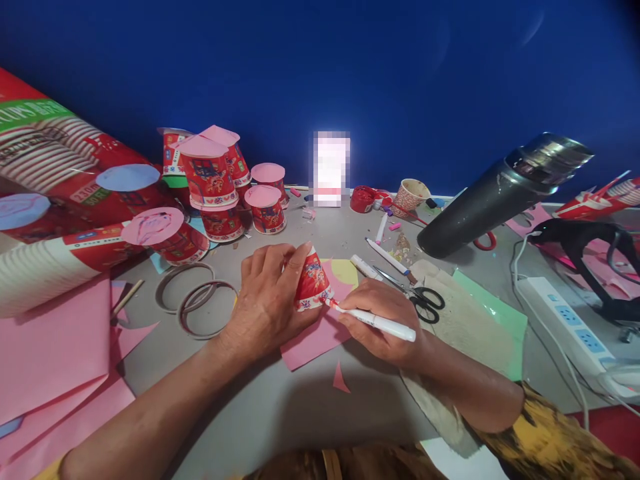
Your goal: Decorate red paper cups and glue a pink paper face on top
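Note:
My left hand point(267, 300) is closed around a red patterned paper cup point(311, 280) held upside down on a pink sheet of paper point(313, 337) on the grey table. My right hand point(383, 320) grips a white marker point(377, 322), whose tip touches the paper at the cup's rim. A small pink paper scrap point(341, 380) lies just in front of the sheet.
Several red cups with pink paper lids point(220, 183) stand at the back left beside sleeves of cups point(55, 260). Two rings point(200, 303), pink sheets point(50, 353), scissors point(420, 297), a dark flask point(500, 193), a power strip point(570, 327) and a black glue gun point(585, 247) surround the hands.

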`<state>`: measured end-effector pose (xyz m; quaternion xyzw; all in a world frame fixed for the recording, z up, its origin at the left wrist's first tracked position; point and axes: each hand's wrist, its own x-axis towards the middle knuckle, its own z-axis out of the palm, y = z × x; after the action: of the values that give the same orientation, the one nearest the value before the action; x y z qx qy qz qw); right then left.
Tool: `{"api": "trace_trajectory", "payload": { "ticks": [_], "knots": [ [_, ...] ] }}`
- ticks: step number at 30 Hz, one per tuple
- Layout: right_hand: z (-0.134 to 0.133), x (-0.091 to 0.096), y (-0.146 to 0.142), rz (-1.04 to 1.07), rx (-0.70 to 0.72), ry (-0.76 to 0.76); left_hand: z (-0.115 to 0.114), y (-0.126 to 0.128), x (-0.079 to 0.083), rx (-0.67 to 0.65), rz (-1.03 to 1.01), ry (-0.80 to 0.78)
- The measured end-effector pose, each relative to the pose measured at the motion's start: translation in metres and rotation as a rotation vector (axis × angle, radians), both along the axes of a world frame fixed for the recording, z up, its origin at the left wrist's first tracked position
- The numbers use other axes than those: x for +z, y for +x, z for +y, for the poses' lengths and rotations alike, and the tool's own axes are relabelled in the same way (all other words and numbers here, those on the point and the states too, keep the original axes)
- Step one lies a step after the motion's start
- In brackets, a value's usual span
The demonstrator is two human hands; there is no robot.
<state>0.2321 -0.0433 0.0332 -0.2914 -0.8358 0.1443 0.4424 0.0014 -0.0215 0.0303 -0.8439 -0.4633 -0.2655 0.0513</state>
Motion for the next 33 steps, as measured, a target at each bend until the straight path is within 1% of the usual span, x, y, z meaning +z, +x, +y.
{"api": "trace_trajectory", "payload": {
  "ticks": [7,12,17,24,33],
  "knots": [
    [-0.0008,0.0006,0.0004,0.005,0.012,0.003,-0.0003,-0.0001,0.0003,0.009,0.007,-0.007],
    [0.0000,0.0012,0.0012,0.008,-0.003,-0.010,0.0003,-0.0002,-0.0003,0.003,0.006,0.018],
    [0.0002,0.0015,0.0010,0.002,0.012,-0.003,0.0002,-0.0002,-0.0009,-0.004,0.019,0.033],
    [-0.0005,0.0040,0.0023,0.018,-0.005,-0.021,-0.0006,0.0005,0.0001,0.004,0.007,0.007],
    [-0.0008,0.0010,-0.0019,0.010,0.041,0.046,-0.0018,0.0022,0.0001,-0.008,0.028,0.011]
  ]
}}
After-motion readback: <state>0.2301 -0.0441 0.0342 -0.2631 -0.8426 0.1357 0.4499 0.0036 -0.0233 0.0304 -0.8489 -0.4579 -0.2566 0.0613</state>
